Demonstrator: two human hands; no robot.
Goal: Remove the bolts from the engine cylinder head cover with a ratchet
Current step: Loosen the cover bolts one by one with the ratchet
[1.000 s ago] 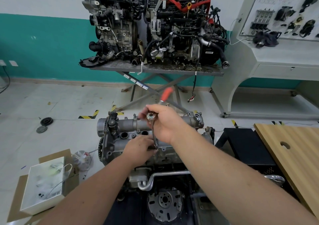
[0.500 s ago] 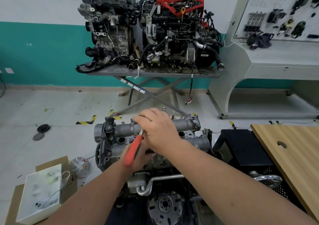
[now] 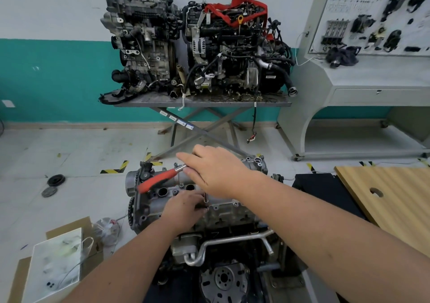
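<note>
Two hands work one tool on the engine. Nearest, the left hand (image 3: 186,206) sits low on the cover (image 3: 223,206), its fingers curled round the foot of the extension (image 3: 205,198), which stands upright from a bolt on the near edge; the bolt itself is hidden under the fingers. Above it, the right hand (image 3: 216,171) lies palm-down over the ratchet (image 3: 162,178) head, fingers fairly straight and pressing rather than wrapped, while the red handle sticks out to the left over the cover's far side.

To do this step well, I judge the lower hand should keep the socket square on the bolt and the extension plumb, so it cannot cam off and round the head. Top pressure should stay light and centred over the shaft. Swing the handle in short arcs, clear of the sprocket (image 3: 131,183) at the cover's left end. Once the bolt turns freely, spin the extension by finger and catch the bolt before it drops. Beyond, two engines (image 3: 197,46) stand on a stand against the wall.
</note>
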